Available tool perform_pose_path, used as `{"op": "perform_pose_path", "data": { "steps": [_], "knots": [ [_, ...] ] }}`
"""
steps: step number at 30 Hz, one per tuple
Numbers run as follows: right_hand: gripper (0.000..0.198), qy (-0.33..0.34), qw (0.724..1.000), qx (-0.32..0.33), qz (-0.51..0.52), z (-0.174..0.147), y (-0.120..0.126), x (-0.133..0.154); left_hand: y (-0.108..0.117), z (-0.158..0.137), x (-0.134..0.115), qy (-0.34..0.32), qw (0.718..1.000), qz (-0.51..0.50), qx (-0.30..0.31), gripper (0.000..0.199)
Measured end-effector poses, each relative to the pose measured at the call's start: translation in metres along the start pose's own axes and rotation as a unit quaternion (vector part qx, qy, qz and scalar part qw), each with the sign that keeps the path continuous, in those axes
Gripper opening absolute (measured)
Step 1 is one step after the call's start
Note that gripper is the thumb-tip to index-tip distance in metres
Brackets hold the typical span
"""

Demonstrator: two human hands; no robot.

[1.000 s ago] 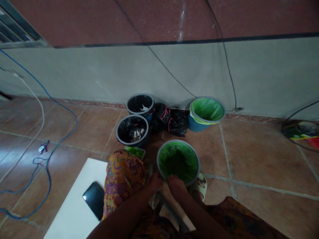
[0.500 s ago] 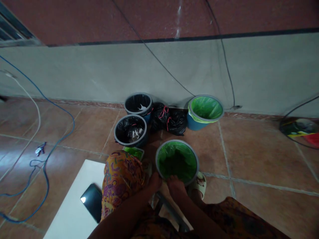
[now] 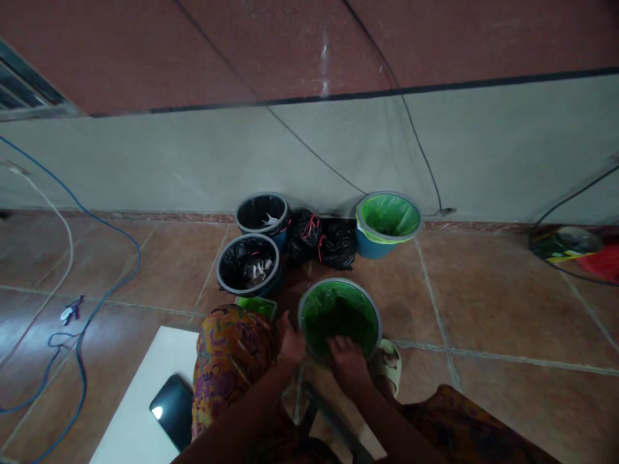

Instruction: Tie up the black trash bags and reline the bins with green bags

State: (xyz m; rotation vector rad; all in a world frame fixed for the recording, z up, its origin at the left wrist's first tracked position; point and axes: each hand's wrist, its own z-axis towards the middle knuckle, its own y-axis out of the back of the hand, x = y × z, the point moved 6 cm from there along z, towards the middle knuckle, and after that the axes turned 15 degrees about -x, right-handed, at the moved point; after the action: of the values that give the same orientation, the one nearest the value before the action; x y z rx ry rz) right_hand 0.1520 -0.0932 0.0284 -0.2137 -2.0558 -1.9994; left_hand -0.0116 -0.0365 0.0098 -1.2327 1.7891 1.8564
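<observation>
Left hand (image 3: 291,341) was released, fingers loosely spread and pointing up, just beside the near bin's left rim. Right hand (image 3: 349,361) reached over the near rim, palm down, fingers inside; could not tell whether it gripped anything. Near green-lined bin (image 3: 340,281) stood upright on the floor (image 3: 507,309) beyond both hands, one slipper (image 3: 391,368) to its right. One green tray (image 3: 256,306) by the knee. Beyond: two black-lined bins (image 3: 231,259), two knotted black bags (image 3: 339,246), second green-lined bin (image 3: 374,248) by the wall. Left: one phone (image 3: 173,409) on a white board (image 3: 128,396).
</observation>
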Motion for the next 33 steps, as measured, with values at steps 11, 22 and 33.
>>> {"op": "perform_pose_path", "data": {
  "steps": [11,22,33],
  "knots": [
    [0.067,-0.138,0.974,-0.171,-0.058,0.052,-0.004,-0.113,-0.057,0.05,-0.055,-0.142,0.957,0.226,0.114,0.067],
    [0.064,-0.148,0.975,-0.151,-0.065,0.046,0.001,-0.097,-0.05,0.045,-0.055,-0.176,0.946,0.259,0.079,0.08],
    [0.053,-0.102,0.984,0.133,0.057,0.093,-0.063,-0.06,-0.12,0.006,-0.038,-0.169,0.914,0.298,0.218,0.054]
  ]
}}
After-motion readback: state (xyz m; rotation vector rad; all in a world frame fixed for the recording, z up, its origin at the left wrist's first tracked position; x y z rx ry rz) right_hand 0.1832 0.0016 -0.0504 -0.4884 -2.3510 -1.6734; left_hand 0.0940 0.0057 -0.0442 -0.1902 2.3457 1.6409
